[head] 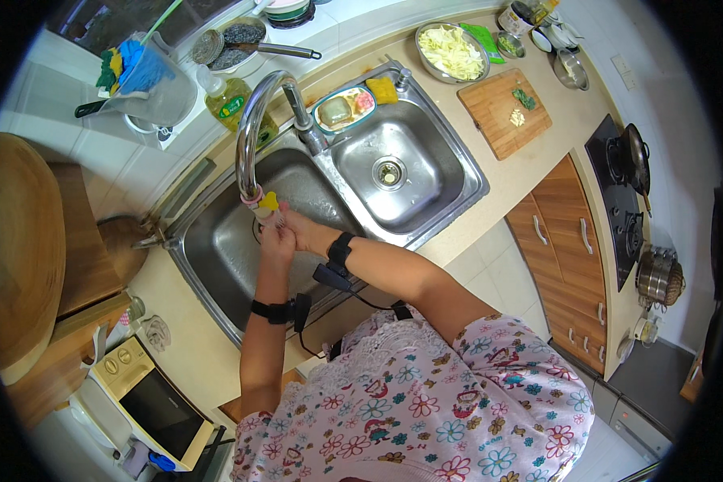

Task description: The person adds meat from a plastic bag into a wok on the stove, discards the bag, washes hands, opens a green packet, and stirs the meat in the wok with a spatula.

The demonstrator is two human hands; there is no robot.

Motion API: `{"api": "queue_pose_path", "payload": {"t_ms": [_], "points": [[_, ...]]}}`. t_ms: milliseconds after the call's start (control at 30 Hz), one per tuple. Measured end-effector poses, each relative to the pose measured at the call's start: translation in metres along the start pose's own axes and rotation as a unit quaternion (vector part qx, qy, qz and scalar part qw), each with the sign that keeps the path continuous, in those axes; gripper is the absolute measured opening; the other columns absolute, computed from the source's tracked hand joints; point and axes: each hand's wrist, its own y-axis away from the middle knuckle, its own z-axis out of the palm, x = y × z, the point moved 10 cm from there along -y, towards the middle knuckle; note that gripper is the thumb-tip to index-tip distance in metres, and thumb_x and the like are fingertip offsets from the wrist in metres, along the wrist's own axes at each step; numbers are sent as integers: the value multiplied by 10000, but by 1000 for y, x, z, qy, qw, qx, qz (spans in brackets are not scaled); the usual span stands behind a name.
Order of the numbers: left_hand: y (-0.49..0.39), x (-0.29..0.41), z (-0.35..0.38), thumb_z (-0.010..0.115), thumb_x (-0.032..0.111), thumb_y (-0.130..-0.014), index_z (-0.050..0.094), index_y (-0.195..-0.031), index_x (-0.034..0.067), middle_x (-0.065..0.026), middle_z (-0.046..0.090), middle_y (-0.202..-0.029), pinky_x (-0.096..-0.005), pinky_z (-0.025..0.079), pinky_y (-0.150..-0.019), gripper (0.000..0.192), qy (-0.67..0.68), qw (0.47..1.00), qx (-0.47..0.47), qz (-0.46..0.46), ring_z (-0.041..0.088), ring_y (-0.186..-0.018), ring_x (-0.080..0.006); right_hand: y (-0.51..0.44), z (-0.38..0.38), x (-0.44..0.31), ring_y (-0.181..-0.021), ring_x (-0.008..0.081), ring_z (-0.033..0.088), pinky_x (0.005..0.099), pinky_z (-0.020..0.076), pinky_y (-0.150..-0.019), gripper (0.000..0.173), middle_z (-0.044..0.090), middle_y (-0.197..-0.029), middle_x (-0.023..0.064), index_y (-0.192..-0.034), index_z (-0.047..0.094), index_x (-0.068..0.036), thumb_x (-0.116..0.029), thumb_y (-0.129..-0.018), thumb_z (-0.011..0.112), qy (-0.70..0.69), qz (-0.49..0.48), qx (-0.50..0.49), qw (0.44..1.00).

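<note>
My left hand [278, 240] and my right hand [301, 228] meet under the curved chrome faucet [248, 144], over the left basin of a steel double sink [217, 241]. Water runs from the pink-and-yellow spout attachment [267, 202] onto them. The hands touch each other, and their fingers overlap; whether anything small lies between them I cannot tell. Each forearm wears a black strap with a small device and cable. The right basin [422, 199] has a drain strainer [389, 173] with pale bits in it.
Behind the sink stand a dish soap bottle [232, 102], a soap dish [343, 109] and a yellow sponge [382, 90]. To the right are a bowl of cut cabbage [450, 54], a wooden cutting board [494, 120] with chopped garlic and greens, and a stove [614, 199] with a wok.
</note>
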Motion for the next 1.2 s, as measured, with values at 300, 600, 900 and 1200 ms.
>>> {"api": "queue_pose_path", "payload": {"t_ms": [300,600,900,1200], "points": [[18,15,-15,512,198,-992,534,-1240,-25,-103,599,-1175,-344,441,-944,333,-179,980,54,-70,581,-1037,-247,-31,1,0,-857,228,605,372,508,-742,247,615,-981,83,-1059,557,-68,-280,-941,600,32,-24,-51,998],[45,103,-11,512,230,-997,434,-1343,-60,-145,558,-1250,-356,422,-970,458,-527,838,5,142,560,-1111,-289,-71,-2,-23,-777,211,649,365,561,-668,134,649,-939,100,-1003,605,-69,-136,-900,658,231,-71,-98,966],[40,50,-22,523,187,-976,538,-1196,-11,-113,618,-1079,-334,508,-875,297,243,937,68,-240,619,-931,-231,-14,1,-29,-857,266,692,343,549,-686,297,653,-1110,111,-1109,580,18,-201,-913,621,251,-117,28,960],[6,36,35,532,-8,-906,402,-1282,-81,-178,465,-1315,-412,346,-1139,404,74,983,-126,-112,448,-1267,-303,70,-24,-123,-837,350,685,462,620,-763,238,645,-964,228,-1021,551,110,-122,-977,518,114,-182,181,960]]}}
